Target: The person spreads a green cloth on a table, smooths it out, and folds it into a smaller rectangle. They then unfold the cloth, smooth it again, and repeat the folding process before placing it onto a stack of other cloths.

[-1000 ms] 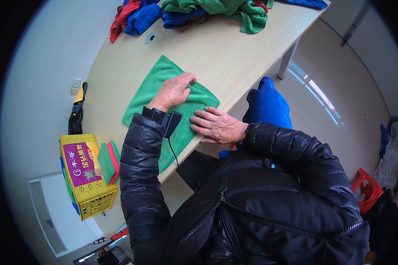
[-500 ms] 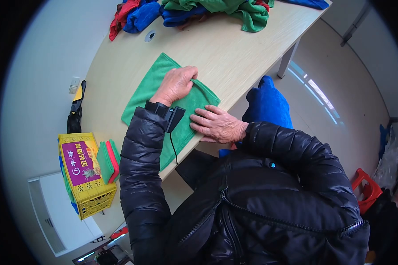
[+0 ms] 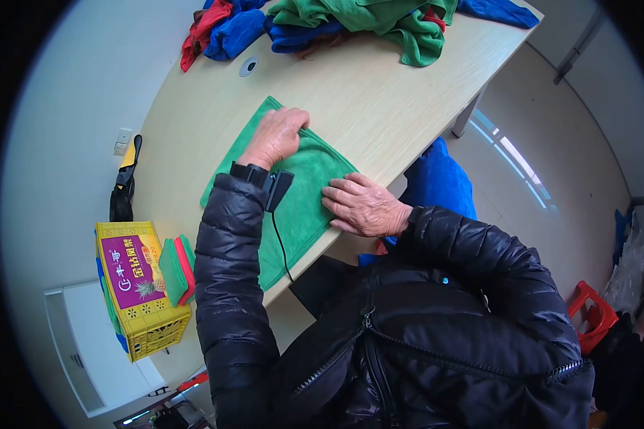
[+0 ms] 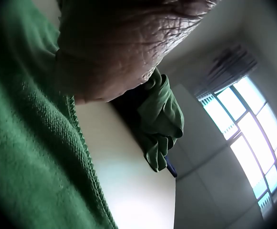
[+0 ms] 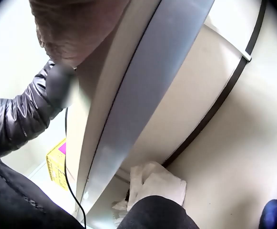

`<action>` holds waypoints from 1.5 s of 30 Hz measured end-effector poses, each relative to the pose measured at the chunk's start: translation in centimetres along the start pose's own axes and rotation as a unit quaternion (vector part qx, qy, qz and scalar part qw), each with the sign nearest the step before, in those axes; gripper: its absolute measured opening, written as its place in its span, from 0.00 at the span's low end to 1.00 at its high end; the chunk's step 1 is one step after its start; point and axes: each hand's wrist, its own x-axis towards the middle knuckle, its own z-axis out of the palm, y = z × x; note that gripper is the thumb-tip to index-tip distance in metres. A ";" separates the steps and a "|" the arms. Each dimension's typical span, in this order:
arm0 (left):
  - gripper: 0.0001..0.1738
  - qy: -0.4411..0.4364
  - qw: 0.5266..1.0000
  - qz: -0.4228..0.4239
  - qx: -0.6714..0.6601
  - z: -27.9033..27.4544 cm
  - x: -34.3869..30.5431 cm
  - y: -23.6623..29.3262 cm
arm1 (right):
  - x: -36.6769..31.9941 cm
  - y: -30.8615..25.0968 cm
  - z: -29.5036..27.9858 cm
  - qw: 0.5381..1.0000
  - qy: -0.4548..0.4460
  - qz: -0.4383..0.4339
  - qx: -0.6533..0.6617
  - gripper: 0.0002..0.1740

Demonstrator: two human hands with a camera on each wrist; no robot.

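A green towel lies spread on the table, its near edge along the table's front edge. My left hand is over its far side, fingers curled and pinching the far hem; the fingertips are mostly hidden. In the left wrist view the towel's stitched hem runs down from beneath the hand. My right hand rests on the towel's right part by the front edge, fingers straight and a little spread. The right wrist view catches only the heel of that hand beside the table edge.
Crumpled green, blue and red towels are heaped at the table's back. A yellow crate stands at the left, with folded green and red towels beside it. Blue cloth hangs by the front edge. A red stool is on the floor.
My left hand first moved right along the far hem and closed on it, then slid back left. My right hand shifted slightly right on the towel. The head view has tilted a little.
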 end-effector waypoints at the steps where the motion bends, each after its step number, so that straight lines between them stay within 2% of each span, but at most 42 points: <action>1: 0.08 0.004 1.000 0.002 0.018 0.1 0.1 -1.0 | -0.1 -0.1 0.2 1.000 0.005 0.005 0.002 0.26; 7: 0.05 0.015 0.998 0.008 0.067 -0.5 1.2 -5.5 | 0.0 0.0 0.4 1.000 0.012 0.007 -0.004 0.25; 12: 0.02 0.002 0.996 -0.018 0.089 -0.7 2.2 -6.7 | -0.1 0.1 0.7 1.000 0.019 0.005 -0.010 0.24; 18: 0.04 0.004 0.994 -0.040 0.100 0.9 2.3 -6.6 | 0.1 0.1 0.8 0.999 0.034 -0.007 -0.018 0.24; 22: 0.08 0.053 0.996 -0.057 0.052 1.8 1.4 -7.8 | 0.1 0.2 0.8 0.999 0.037 -0.011 -0.023 0.24; 25: 0.11 0.168 0.976 -0.118 0.069 2.9 0.7 -9.9 | 0.2 0.2 0.8 0.999 0.038 -0.010 -0.022 0.24; 26: 0.11 0.168 0.976 -0.118 0.071 3.5 0.5 -10.9 | 0.2 0.2 0.9 0.999 0.039 -0.008 -0.021 0.24; 29: 0.09 0.120 0.948 -0.285 -0.079 5.3 0.0 -13.6 | 0.2 0.1 0.9 0.999 0.040 -0.009 -0.023 0.23; 33: 0.12 0.064 0.938 -0.336 -0.062 5.1 0.4 -13.3 | 0.3 0.2 0.8 0.999 0.039 -0.012 -0.030 0.23; 39: 0.16 0.078 0.914 -0.397 -0.016 4.6 1.5 -11.1 | 0.4 -0.1 0.7 0.999 0.028 -0.016 -0.035 0.24; 42: 0.17 0.097 0.897 -0.429 0.029 4.1 -0.3 -9.9 | 0.5 -0.4 0.5 0.998 0.027 0.002 -0.052 0.26; 43: 0.18 0.134 0.906 -0.401 0.017 4.1 -1.5 -9.8 | 0.5 -0.6 0.4 0.999 0.025 -0.015 -0.044 0.26; 45: 0.20 0.208 0.918 -0.337 0.001 3.4 -4.3 -10.0 | 0.6 -0.9 0.3 0.999 0.017 0.007 -0.038 0.26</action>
